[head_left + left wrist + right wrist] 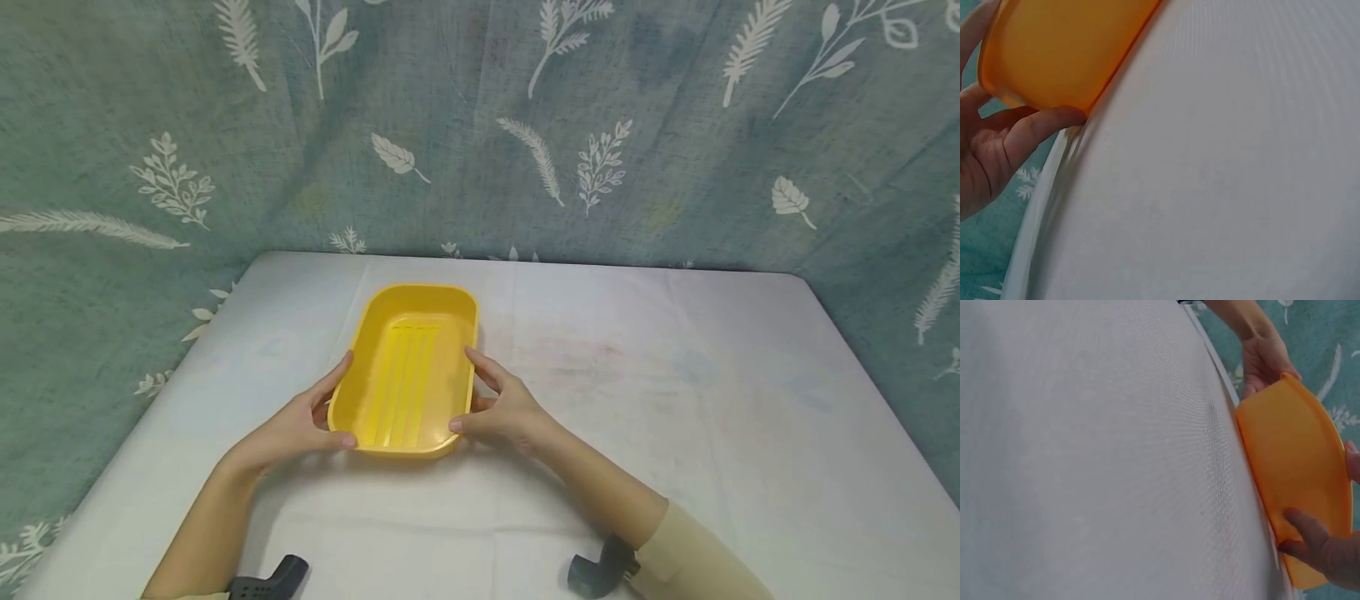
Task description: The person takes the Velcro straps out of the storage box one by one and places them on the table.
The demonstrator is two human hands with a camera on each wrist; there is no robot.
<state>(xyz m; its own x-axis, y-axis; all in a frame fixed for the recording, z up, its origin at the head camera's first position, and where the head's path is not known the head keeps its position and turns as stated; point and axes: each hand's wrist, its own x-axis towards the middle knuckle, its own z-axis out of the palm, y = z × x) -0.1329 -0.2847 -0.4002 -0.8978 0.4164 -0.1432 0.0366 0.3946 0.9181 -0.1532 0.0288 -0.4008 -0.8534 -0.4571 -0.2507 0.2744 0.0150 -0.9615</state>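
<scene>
A yellow plastic tray with rounded corners and a ribbed bottom is at the left-middle of the white-covered table, with nothing inside it. My left hand grips its near left corner, thumb at the front rim and fingers along the left side. On the right side, my right hand holds the wall toward the near end, its thumb and index finger at the rim. The right wrist view shows other fingers of that hand spread against the outer wall, low down by the cloth.
A white cloth with faint stains covers the table. Behind and beside it hangs a green leaf-patterned fabric. Dark wrist mounts sit on both forearms near the table's front.
</scene>
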